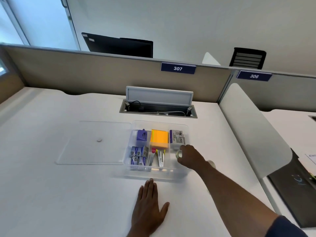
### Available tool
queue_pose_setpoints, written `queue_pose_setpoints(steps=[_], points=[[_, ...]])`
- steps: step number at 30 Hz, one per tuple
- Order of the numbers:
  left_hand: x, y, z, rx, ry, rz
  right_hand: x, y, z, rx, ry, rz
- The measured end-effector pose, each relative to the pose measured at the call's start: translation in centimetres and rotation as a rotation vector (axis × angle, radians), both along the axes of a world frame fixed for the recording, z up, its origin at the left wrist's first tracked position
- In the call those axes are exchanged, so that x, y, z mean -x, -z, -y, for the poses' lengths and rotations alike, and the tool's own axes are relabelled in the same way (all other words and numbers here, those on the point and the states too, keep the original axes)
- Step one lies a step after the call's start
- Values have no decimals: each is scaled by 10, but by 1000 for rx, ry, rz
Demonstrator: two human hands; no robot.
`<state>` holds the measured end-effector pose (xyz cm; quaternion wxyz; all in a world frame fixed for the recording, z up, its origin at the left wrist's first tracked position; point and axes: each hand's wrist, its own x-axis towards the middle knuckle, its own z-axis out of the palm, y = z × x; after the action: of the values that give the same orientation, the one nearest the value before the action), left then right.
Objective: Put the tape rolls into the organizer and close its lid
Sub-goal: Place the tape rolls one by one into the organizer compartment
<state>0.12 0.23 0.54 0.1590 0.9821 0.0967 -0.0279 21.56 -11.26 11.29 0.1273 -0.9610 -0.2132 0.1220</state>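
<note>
Flat on the white desk (68, 194) lies the left hand (148, 209); right hand (189, 157) grips a tape roll (179, 153) over the organizer (158, 173).

Left hand (148, 207) flat, palm down, fingers together and pointing forward, thumb splayed right, right arm stretched forward, right hand (189, 156) curled, fingertips pinching a clear tape roll (179, 154), dark sleeve at forearm

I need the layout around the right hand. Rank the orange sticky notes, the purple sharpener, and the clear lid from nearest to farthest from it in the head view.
1. Orange sticky notes, middle back compartment.
2. Purple sharpener, back left compartment.
3. Clear lid, flat on the desk left of the organizer.

Measured from the right hand.
</note>
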Motion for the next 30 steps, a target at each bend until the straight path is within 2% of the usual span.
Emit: queue_pose_setpoints(steps=[8,19,21,26,30], points=[[-4,3,1,-33,-25,41,-7,29,-17,23,-53,-36],[-4,9,0,-61,-19,41,-7,31,-14,-66,-10,-23],[-4,11,0,-68,-15,54,-6,28,-9,-109,5,41],[-3,12,-1,-89,-11,77,-5,17,10,-296,139,374],[-3,15,-1,-90,-6,90,-11,13,40,-344,347,400]])
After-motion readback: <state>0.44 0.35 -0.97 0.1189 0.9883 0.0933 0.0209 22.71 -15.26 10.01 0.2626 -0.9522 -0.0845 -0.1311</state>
